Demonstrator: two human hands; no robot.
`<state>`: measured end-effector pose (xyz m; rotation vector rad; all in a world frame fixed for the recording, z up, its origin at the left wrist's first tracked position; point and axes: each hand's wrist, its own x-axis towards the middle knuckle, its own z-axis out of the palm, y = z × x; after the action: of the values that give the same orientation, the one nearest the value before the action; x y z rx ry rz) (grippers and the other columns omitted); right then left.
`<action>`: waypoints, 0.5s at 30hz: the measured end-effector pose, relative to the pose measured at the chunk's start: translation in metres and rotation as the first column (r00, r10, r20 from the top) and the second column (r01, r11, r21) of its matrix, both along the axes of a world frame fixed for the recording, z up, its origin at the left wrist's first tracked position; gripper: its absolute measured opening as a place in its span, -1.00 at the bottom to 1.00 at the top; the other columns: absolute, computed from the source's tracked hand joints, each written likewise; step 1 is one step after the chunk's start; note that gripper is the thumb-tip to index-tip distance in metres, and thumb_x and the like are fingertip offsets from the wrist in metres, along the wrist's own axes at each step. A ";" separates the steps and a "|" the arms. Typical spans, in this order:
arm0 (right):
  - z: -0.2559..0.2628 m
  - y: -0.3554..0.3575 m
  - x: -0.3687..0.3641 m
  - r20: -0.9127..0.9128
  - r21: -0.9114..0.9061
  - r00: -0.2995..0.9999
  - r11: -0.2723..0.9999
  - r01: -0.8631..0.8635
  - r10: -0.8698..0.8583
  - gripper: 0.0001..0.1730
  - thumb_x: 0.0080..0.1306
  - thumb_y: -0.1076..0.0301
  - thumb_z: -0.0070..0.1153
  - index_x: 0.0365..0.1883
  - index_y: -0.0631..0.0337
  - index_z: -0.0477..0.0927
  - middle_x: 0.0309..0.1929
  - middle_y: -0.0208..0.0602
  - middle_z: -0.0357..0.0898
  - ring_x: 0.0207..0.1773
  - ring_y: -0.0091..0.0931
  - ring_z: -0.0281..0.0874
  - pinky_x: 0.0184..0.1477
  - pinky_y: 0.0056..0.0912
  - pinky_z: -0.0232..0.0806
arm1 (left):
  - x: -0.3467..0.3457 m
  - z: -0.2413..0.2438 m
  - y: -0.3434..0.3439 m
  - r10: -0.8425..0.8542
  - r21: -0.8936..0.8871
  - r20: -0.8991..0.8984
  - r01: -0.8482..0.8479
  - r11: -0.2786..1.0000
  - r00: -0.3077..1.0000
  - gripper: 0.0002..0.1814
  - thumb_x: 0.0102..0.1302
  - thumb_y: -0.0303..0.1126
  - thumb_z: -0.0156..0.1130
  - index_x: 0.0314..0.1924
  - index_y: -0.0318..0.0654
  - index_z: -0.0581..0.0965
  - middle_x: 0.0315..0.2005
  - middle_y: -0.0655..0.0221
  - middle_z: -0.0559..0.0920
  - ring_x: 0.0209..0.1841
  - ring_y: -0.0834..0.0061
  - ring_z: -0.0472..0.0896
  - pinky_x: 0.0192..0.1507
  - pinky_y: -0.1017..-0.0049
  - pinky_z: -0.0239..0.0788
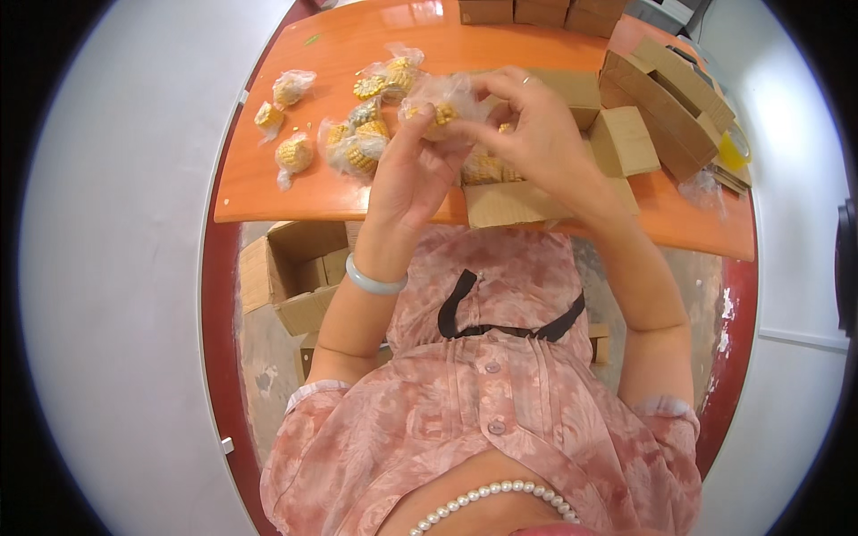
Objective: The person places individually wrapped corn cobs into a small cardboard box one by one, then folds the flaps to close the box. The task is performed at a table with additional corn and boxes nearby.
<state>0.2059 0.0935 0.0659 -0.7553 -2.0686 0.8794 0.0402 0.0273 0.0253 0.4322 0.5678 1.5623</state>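
Both my hands hold one piece of corn on the cob in a clear plastic bag [442,114] above the table. My left hand [417,157] grips it from below with the thumb on the corn. My right hand [529,127] pinches the loose plastic at its right side. Beneath my right hand stands an open cardboard box [516,204] with wrapped corn pieces [484,169] inside, partly hidden by the hand. Left of my hands lie several bagged corn pieces [360,154], with more bagged corn [400,70] behind them. Farther left are separate wrapped pieces [293,153].
The orange table [322,201] carries cardboard boxes [541,12] at its far edge. At right lie another cardboard box [660,110], a roll of yellow tape [735,146] and crumpled plastic [704,189]. An open cardboard box [305,311] stands on the floor at left.
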 end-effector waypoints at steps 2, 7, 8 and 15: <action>-0.008 0.010 0.001 -0.180 -0.119 0.983 0.992 -0.046 0.024 -0.63 0.32 0.34 0.36 0.02 0.38 0.68 -0.14 -0.19 0.75 -0.24 -0.53 0.71 -0.17 -0.46 0.54 | -0.001 -0.005 -0.002 -0.031 0.020 -0.055 0.032 0.999 0.998 -0.48 0.55 -0.28 0.13 0.38 -0.39 0.31 0.27 0.06 0.50 0.35 0.08 0.50 0.40 0.12 0.43; 0.012 0.015 0.007 -0.324 -0.162 0.939 0.971 -0.176 0.116 -0.82 0.40 0.45 0.24 -0.10 0.38 0.69 -0.31 -0.37 0.74 -0.33 -0.66 0.67 -0.20 -0.54 0.53 | -0.001 0.003 -0.007 -0.221 0.114 0.220 0.200 0.973 0.950 -0.38 0.60 -0.17 -0.03 0.48 -0.42 0.20 0.35 -0.12 0.42 0.42 -0.07 0.43 0.39 0.04 0.43; 0.015 0.014 0.007 -0.330 -0.179 0.935 0.964 -0.194 0.127 -0.83 0.41 0.46 0.23 -0.10 0.37 0.69 -0.28 -0.39 0.74 -0.34 -0.68 0.67 -0.21 -0.56 0.53 | 0.001 0.004 -0.009 -0.260 0.130 0.269 0.233 0.964 0.927 -0.36 0.61 -0.15 -0.04 0.50 -0.42 0.18 0.37 -0.14 0.40 0.41 -0.09 0.43 0.37 0.05 0.46; 0.020 0.014 0.017 -0.344 -0.215 0.915 0.931 -0.294 0.210 -0.83 0.43 0.45 0.23 -0.08 0.34 0.68 -0.24 -0.42 0.71 -0.27 -0.68 0.66 -0.21 -0.62 0.52 | -0.015 -0.013 -0.017 -0.441 0.076 0.018 0.438 0.896 0.898 -0.43 0.57 -0.21 0.05 0.41 -0.43 0.30 0.28 0.01 0.52 0.23 0.03 0.62 0.16 0.34 0.63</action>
<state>0.2233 0.1075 0.0861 -0.4427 -1.8052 1.3499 0.0251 0.0101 0.0127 0.5443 0.3555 1.1522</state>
